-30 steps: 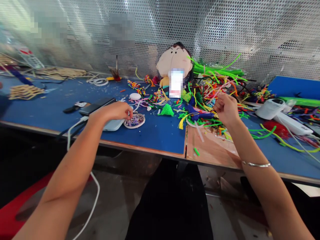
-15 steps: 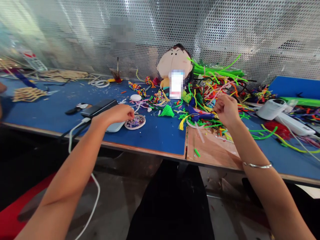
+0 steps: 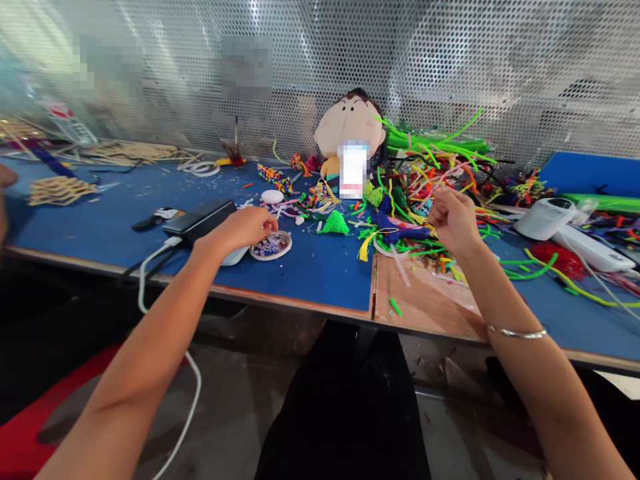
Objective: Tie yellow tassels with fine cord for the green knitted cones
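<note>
Left hand [image 3: 249,227] at round dish [image 3: 274,258] of beads [image 3: 270,247], grip unclear; right hand [image 3: 453,219] before colourful strands [image 3: 425,175], fingers pressed together, contents unclear.

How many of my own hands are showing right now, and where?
2. Your left hand is at the round dish of beads; your right hand is in front of the coloured strands. Neither is completely hidden.
</note>
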